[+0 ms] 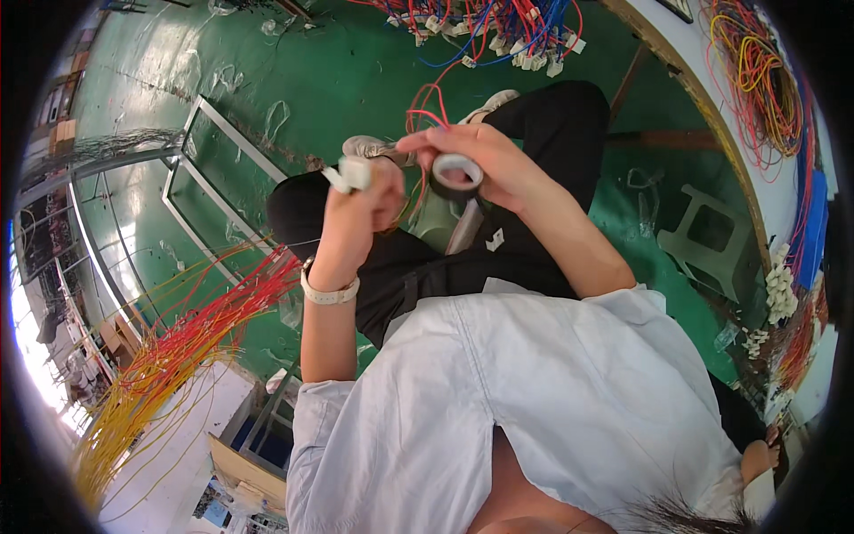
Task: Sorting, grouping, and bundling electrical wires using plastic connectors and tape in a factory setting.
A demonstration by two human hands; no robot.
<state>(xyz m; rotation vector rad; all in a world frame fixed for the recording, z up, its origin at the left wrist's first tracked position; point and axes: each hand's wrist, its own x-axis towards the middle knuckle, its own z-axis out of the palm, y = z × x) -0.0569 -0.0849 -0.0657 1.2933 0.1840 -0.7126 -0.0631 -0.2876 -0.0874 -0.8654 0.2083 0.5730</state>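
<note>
My left hand [363, 206], slightly blurred by motion, is closed with a white plastic connector [353, 173] at its fingers; a pale watch [329, 292] is on that wrist. Just to the right, my right hand [487, 162] is curled around a roll of black tape [457, 178], its pale core facing up. Its index finger stretches toward the left hand. Thin red wires [430, 105] loop up by the right fingers; where they end between the hands is hidden. On my dark trousers below lies a small white connector piece [495, 240].
A bundle of red and yellow wires [191, 343] hangs at left beside a metal frame [222, 125]. Red and blue wires with white connectors [525, 44] hang at the far edge. At right are a curved table edge [712, 116] and a green plastic stool [707, 236].
</note>
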